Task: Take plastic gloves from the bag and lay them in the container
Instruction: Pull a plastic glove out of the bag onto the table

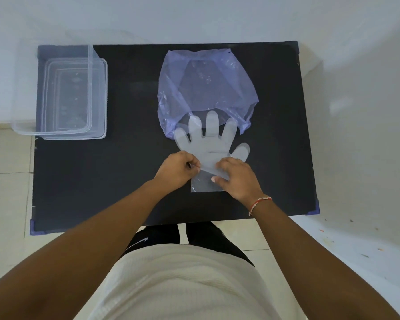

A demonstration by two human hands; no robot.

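A clear plastic glove (pixel 209 146) lies flat on the black table (pixel 125 181), fingers pointing away from me and reaching the mouth of the purple bag (pixel 206 88). My left hand (pixel 177 170) pinches the glove's cuff at its left side. My right hand (pixel 237 176) presses on the cuff's right side, fingers closed over the plastic. The clear container (pixel 62 93) stands at the table's far left corner, with nothing seen inside it.
A bare stretch of black tabletop lies between the container and the bag. The table's front edge is just past my wrists, with my legs and the tiled floor (pixel 7 192) below. A white wall rises behind the table.
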